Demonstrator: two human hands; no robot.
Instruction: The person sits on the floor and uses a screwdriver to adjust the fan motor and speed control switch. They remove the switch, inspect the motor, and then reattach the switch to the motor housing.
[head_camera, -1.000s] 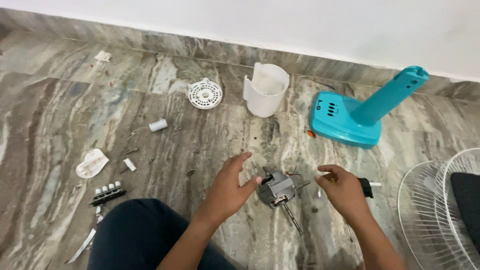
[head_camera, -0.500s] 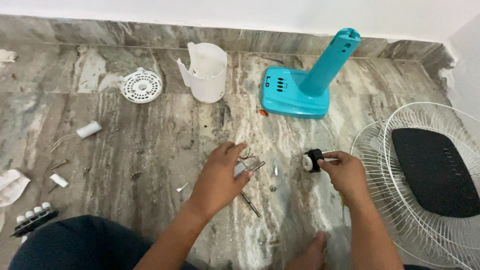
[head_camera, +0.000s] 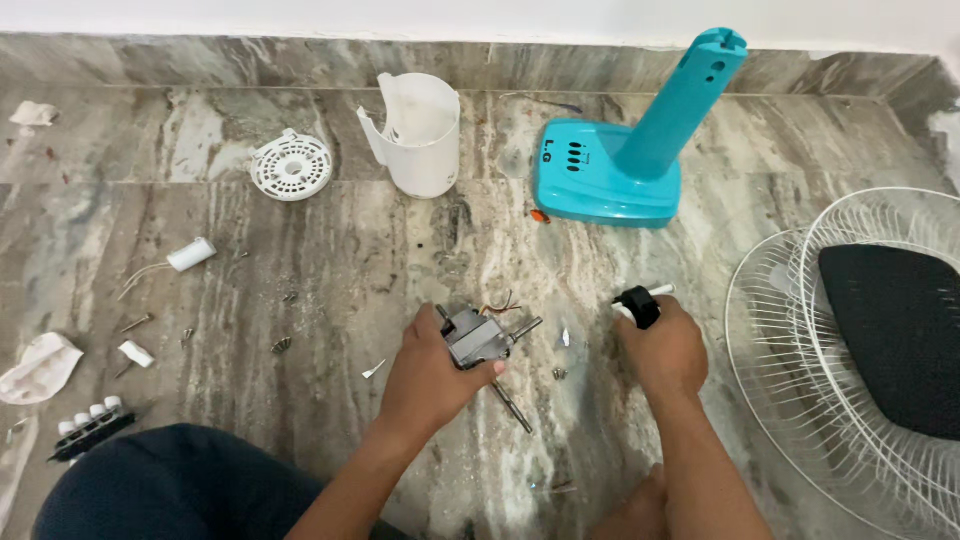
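While the person sits on the marble floor (head_camera: 250, 260), the left hand (head_camera: 430, 380) has its fingers curled around a small grey fan motor (head_camera: 478, 338), which sits low on the floor in the middle of the view, its metal shaft (head_camera: 510, 408) sticking out toward the person. The right hand (head_camera: 662, 352) is just right of it, fingers closed on a black knob with a white stem (head_camera: 641, 303), held near the floor. Loose screws (head_camera: 558, 373) lie between the two hands. Further back: a turquoise fan base with column (head_camera: 630, 150), a white motor housing (head_camera: 418, 133), a white round vent cap (head_camera: 291, 165). White wire grilles (head_camera: 850, 380) at right, a white capacitor (head_camera: 190, 254) at left, a black switch strip with white buttons (head_camera: 88, 424) far left.
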